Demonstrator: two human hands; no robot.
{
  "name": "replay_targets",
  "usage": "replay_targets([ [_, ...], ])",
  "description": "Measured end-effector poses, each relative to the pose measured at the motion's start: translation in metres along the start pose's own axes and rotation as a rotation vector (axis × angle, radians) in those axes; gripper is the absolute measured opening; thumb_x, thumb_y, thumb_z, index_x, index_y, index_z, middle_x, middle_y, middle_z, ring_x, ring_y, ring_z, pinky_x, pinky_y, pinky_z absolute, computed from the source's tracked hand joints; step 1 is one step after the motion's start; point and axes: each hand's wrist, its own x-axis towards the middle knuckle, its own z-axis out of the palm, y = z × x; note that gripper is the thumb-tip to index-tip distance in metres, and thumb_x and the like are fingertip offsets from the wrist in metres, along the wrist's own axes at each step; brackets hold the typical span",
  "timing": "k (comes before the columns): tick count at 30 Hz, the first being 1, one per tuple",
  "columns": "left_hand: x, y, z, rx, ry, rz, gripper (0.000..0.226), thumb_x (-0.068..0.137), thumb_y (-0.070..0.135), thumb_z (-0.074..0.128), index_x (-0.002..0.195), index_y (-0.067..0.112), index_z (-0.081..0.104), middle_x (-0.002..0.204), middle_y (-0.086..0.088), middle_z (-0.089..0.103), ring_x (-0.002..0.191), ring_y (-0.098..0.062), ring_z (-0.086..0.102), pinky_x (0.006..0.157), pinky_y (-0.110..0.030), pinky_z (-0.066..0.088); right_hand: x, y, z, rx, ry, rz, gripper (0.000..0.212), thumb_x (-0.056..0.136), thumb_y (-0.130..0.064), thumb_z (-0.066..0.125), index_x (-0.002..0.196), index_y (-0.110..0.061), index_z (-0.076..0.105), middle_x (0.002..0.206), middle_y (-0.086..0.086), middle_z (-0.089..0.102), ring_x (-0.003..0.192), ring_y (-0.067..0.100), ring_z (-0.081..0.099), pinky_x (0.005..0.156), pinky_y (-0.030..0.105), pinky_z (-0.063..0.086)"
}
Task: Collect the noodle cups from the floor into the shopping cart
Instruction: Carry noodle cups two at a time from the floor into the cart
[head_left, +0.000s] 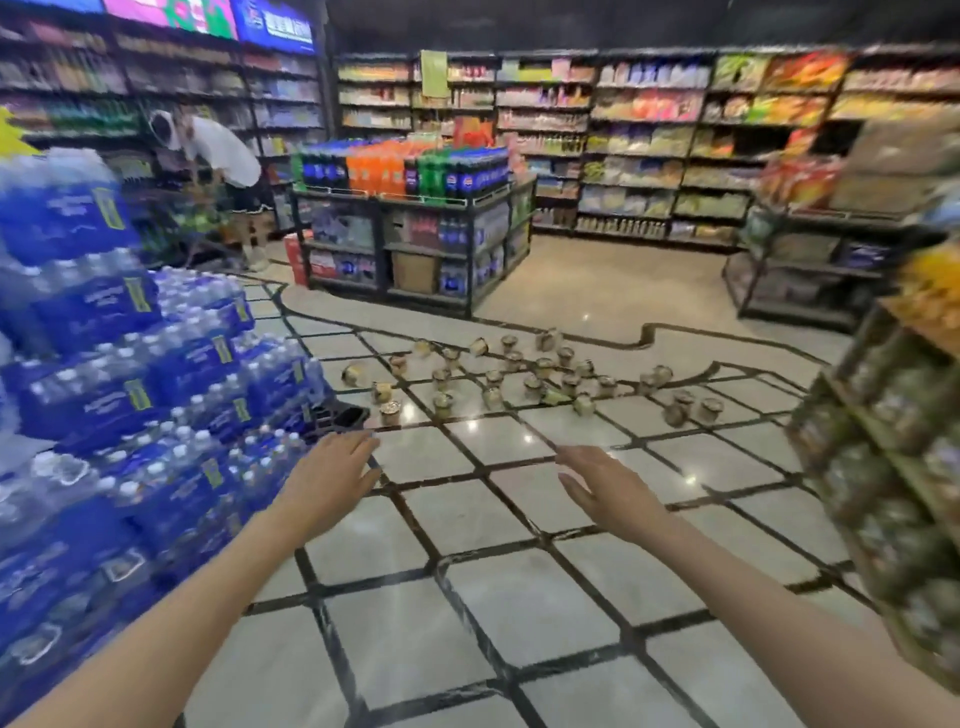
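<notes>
On the tiled floor (467, 519) ahead lie scattered noodle cups (519, 374), while the left hand (332, 480) and right hand (605, 488) reach forward, fingers spread, holding nothing.

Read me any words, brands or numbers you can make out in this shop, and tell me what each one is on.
None can be read.
Blue sign above the shelves: white characters, too blurred.
Water packs: yellow label marks, too blurred.
Dark soda bottles: round red, white and blue logo, no legible word.
Noodle cups on the floor: lids too small.
Shelf goods: too blurred.
</notes>
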Motion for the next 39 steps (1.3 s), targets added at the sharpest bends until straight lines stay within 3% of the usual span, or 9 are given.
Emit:
replay_targets([
  [5,0.095,0.038,0.039,-0.109,-0.019,0.116,0.048,0.099,0.036,0.041,0.14,0.013,0.042,0.146,-0.005,0.042,0.132,-0.022,0.041,0.109,-0.031,0.029,-0.001,0.086,0.009,0.042,-0.01,0.217,0.039,0.099,-0.036,0.041,0.136,-0.024,0.047,0.144,-0.002,0.044,0.13,0.014,0.044,0.104,0.031,0.04],
  [8,0.15,0.056,0.06,-0.103,-0.043,0.176,0.048,0.099,0.038,0.039,0.141,0.014,0.041,0.147,-0.004,0.041,0.133,-0.021,0.039,0.11,-0.03,0.029,0.011,0.13,0.01,0.035,0.013,0.309,0.04,0.099,-0.034,0.043,0.136,-0.021,0.048,0.144,-0.003,0.044,0.13,0.013,0.043,0.105,0.026,0.036],
  [15,0.295,0.054,0.101,-0.128,-0.075,0.263,0.047,0.099,0.036,0.04,0.14,0.013,0.042,0.144,-0.005,0.044,0.131,-0.022,0.042,0.109,-0.031,0.029,0.111,0.209,0.007,0.04,0.035,0.441,0.037,0.099,-0.032,0.044,0.133,-0.02,0.05,0.14,0.0,0.049,0.127,0.015,0.047,0.101,0.028,0.041],
  [25,0.5,0.066,0.146,-0.128,-0.097,0.357,0.043,0.099,0.035,0.042,0.133,0.01,0.049,0.138,-0.007,0.05,0.127,-0.023,0.046,0.107,-0.033,0.032,0.255,0.306,-0.013,0.025,0.098,0.505,0.036,0.099,-0.026,0.045,0.133,-0.018,0.052,0.139,0.0,0.05,0.127,0.016,0.046,0.103,0.028,0.037],
  [33,0.664,0.097,0.193,-0.164,-0.081,0.352,0.044,0.098,0.034,0.043,0.136,0.013,0.046,0.142,-0.006,0.046,0.129,-0.023,0.043,0.107,-0.034,0.032,0.384,0.437,-0.018,-0.016,0.088,0.441,0.039,0.099,-0.03,0.043,0.137,-0.02,0.048,0.143,0.0,0.047,0.132,0.017,0.041,0.106,0.032,0.036],
  [39,0.787,0.118,0.211,-0.16,-0.076,0.293,0.041,0.099,0.033,0.042,0.135,0.014,0.047,0.141,-0.004,0.047,0.128,-0.021,0.045,0.109,-0.033,0.029,0.483,0.525,-0.034,-0.004,0.05,0.402,0.033,0.098,-0.028,0.043,0.128,-0.017,0.053,0.134,0.001,0.053,0.123,0.019,0.048,0.099,0.032,0.041],
])
